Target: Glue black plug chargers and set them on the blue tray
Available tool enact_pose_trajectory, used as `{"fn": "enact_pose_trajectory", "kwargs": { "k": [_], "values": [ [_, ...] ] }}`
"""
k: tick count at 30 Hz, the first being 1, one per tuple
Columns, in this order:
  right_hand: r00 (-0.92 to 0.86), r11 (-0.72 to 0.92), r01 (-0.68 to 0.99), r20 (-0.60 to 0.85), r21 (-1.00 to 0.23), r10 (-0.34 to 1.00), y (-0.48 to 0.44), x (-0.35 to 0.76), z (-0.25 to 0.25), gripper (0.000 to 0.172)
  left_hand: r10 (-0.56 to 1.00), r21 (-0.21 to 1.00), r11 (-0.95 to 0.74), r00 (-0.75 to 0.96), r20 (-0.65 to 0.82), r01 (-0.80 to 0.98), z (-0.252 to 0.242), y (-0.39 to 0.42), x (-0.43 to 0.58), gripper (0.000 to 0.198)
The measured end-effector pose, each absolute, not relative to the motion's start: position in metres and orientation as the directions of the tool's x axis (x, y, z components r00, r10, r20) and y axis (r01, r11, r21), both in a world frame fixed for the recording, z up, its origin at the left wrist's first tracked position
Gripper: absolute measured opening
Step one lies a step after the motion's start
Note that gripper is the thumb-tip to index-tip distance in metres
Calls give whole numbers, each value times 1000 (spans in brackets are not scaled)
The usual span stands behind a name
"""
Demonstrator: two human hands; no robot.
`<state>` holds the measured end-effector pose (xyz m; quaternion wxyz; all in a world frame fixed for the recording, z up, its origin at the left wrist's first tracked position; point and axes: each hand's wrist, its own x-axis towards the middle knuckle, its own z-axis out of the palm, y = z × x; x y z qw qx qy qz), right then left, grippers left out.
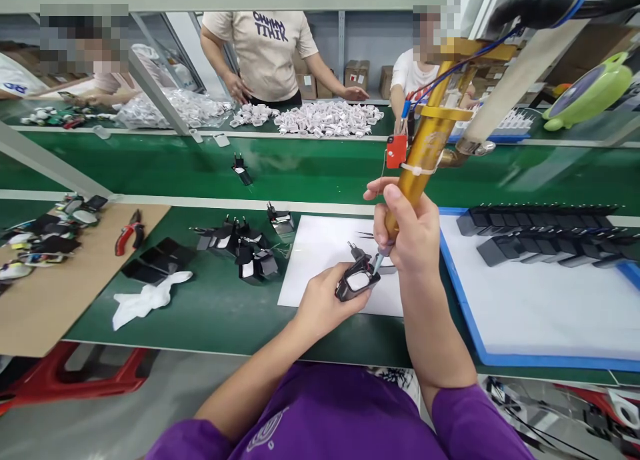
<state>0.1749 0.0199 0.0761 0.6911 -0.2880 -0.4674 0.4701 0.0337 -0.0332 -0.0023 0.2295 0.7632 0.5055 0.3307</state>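
Note:
My left hand (320, 303) is closed around a black charger housing (357, 281) with a white inner face and two plug pins, held above a white sheet (320, 247). My right hand (407, 237) grips a hanging gold power screwdriver (430, 137), its tip down at the charger's right edge. A red switch box and red and blue wires sit on the tool's upper body.
A pile of black charger parts (240, 247) lies left of the sheet. A blue-rimmed white tray (550, 313) on the right holds rows of black chargers (545, 237). Red pliers (129, 232) and cardboard (45, 300) sit left. Across the green conveyor (310, 170), three people handle white parts (327, 119).

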Motion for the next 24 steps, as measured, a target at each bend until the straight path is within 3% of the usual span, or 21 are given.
{"fn": "enact_pose_trajectory", "kwargs": {
  "k": [8,15,20,24],
  "values": [
    [136,408,-334,385,-850,913,19,174,76,36,927,693,-376,259,272,615,-1,-35,35,34],
    [118,409,-274,391,-871,913,16,174,79,36,959,729,-276,227,168,626,-10,-33,43,38],
    [134,411,-309,388,-858,912,14,170,80,31,964,816,-229,242,113,531,-14,-34,59,33],
    [155,408,-351,378,-843,913,12,168,78,29,960,814,-256,238,149,522,-11,-34,69,30]
  ]
}}
